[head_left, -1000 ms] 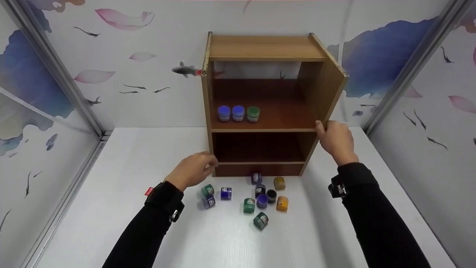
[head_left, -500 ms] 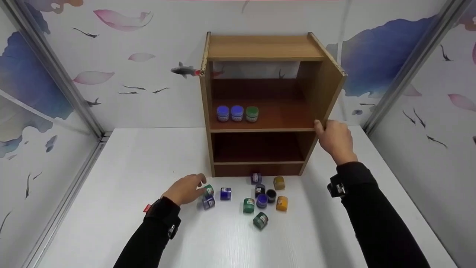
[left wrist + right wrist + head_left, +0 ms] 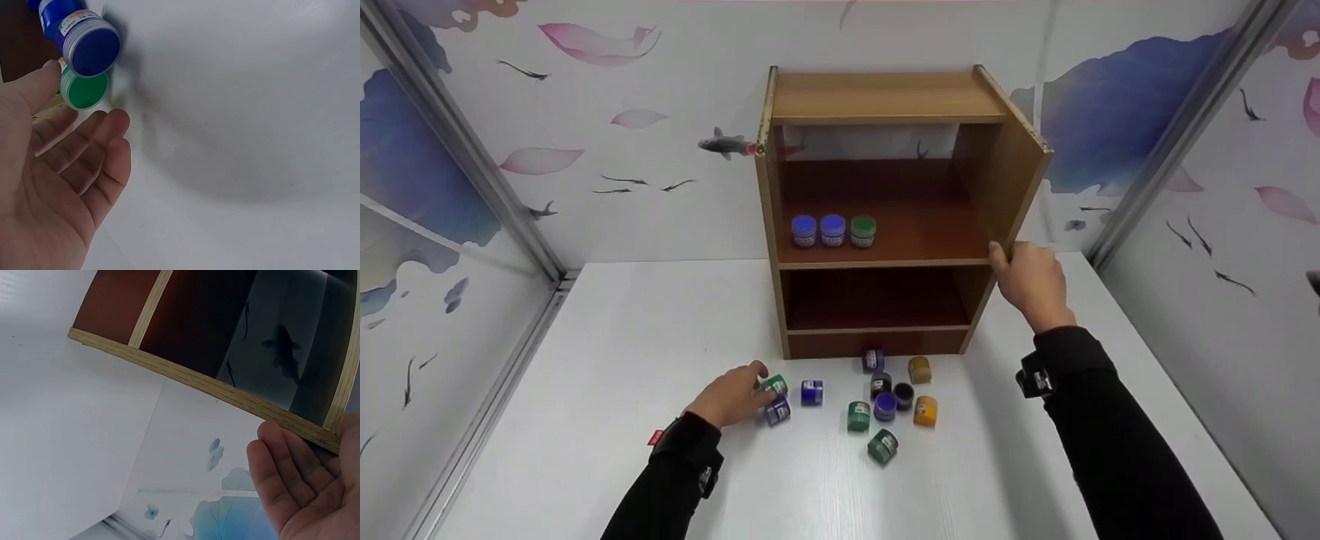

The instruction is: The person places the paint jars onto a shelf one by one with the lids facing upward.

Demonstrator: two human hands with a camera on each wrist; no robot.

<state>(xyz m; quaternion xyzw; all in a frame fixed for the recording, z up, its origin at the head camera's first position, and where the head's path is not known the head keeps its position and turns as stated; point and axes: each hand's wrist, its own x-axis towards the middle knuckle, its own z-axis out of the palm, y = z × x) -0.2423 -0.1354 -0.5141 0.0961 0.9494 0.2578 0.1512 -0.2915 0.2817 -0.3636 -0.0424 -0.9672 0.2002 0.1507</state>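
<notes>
My left hand point(image 3: 733, 395) is at a green paint jar point(image 3: 775, 385) lying on its side on the table. In the left wrist view, the thumb lies beside the green jar point(image 3: 84, 90), and the loosely bent fingers show a gap below it. A dark blue paint jar point(image 3: 778, 410) lies right against the green one. My right hand point(image 3: 1033, 285) grips the right side panel of the wooden shelf unit point(image 3: 889, 97), thumb on the front edge. On the middle shelf, two blue-lidded jars point(image 3: 832, 230) and a green-lidded jar point(image 3: 863, 231) stand upright in a row.
Several more paint jars lie or stand before the unit, among them a blue jar point(image 3: 811, 392), a green jar point(image 3: 883, 447) and an orange jar point(image 3: 925, 411). The white table point(image 3: 675, 315) is bounded by patterned walls point(image 3: 660, 45) at the back and both sides.
My left hand has moved down and left from the unit's lower left edge to the green jar lying on the table. The right hand keeps its hold on the side panel.
</notes>
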